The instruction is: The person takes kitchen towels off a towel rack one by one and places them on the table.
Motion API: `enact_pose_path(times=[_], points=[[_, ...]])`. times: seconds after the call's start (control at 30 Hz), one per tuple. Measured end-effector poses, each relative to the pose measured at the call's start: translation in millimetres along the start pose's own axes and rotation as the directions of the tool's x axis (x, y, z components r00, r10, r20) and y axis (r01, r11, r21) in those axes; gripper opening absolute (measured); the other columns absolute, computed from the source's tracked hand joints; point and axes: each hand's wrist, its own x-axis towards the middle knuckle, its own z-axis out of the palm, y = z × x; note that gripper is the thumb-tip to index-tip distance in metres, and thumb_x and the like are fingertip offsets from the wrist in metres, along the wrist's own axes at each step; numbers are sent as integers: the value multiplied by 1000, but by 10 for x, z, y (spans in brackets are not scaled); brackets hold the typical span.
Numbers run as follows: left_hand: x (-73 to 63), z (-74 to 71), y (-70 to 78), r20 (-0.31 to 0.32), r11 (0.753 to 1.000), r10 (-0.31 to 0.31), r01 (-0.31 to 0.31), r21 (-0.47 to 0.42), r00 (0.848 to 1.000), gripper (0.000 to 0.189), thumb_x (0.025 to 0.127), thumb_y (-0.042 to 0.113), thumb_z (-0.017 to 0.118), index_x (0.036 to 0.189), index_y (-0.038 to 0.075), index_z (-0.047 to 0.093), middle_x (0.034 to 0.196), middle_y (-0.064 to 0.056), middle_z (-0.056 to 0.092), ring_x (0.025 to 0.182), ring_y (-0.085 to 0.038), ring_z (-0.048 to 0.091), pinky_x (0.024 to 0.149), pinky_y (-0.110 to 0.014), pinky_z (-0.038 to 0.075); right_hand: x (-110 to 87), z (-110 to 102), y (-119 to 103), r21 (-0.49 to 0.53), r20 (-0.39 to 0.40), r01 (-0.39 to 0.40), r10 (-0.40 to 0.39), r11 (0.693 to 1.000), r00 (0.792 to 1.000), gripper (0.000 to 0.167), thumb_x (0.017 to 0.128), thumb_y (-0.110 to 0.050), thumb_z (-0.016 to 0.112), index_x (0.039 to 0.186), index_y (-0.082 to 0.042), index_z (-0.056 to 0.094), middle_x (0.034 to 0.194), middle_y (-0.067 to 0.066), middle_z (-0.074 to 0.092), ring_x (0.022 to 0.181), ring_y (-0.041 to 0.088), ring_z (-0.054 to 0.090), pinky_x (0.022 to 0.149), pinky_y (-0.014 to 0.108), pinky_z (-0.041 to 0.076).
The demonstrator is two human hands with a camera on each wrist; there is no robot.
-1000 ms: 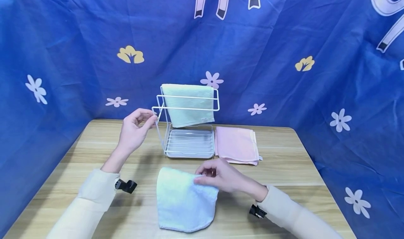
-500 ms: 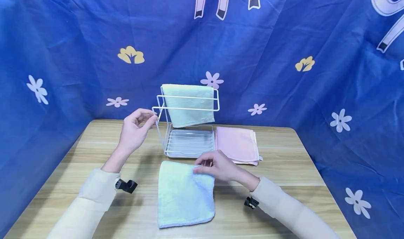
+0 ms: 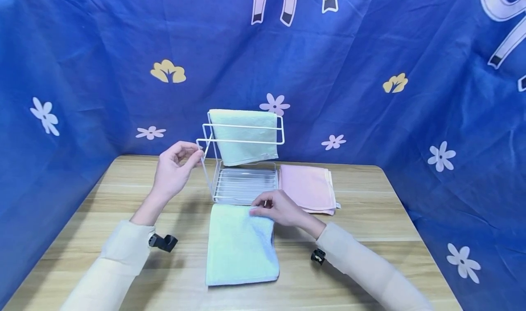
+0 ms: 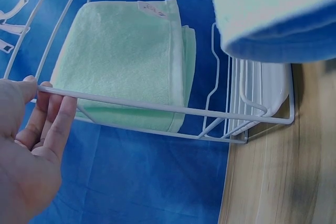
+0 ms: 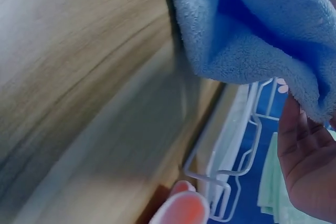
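My left hand (image 3: 173, 169) pinches the front left upright of a white wire rack (image 3: 240, 141) between thumb and fingers. Over the rack's rear bar hangs a folded mint-green towel (image 3: 246, 137), its small label showing in the left wrist view. In my right hand (image 3: 279, 208) is the top edge of a light blue towel (image 3: 240, 247), pinched near its right corner. This towel hangs down in front of the rack, its upper edge close to the rack's base tray (image 3: 246, 185). The right wrist view shows the towel's folds (image 5: 252, 51) bulging open.
A folded pink towel (image 3: 308, 187) lies on the wooden table (image 3: 361, 219), just right of the rack. Behind the table hangs a blue patterned cloth (image 3: 230, 64), which also runs along both sides. The rack's two front bars stand before the mint-green towel.
My right hand has moved away from me toward the rack, carrying the light blue towel with it; the towel now hangs flatter. The left hand keeps its hold on the rack.
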Motion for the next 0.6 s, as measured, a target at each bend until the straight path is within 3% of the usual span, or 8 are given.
enact_pose_path(times=[0.3,0.43,0.6], points=[[-4,2,4,-2,1000,4,-4,9,1000,14,99,-3,68,107,-14,64,87,15,75,77,0,72,76,-18,68,74,92,165,-39,-27,-17,16,999,999,15,97,-29,78,102,-15,81,84,-3,75,70,2,55,62,16,50],[-3,5,5,-4,1000,3,-2,10,1000,12,99,-4,68,106,-13,65,88,15,74,77,1,72,76,-18,68,97,119,228,-139,-40,-7,2,990,999,18,98,-33,77,103,-17,81,90,-5,77,74,0,59,67,16,53],[-9,1,9,0,1000,2,-2,12,1000,13,100,-3,68,107,-13,65,87,14,74,77,0,72,76,-17,67,119,145,264,-294,-42,20,-34,955,999,22,99,-36,75,106,-17,82,95,-5,79,79,2,64,72,16,56]])
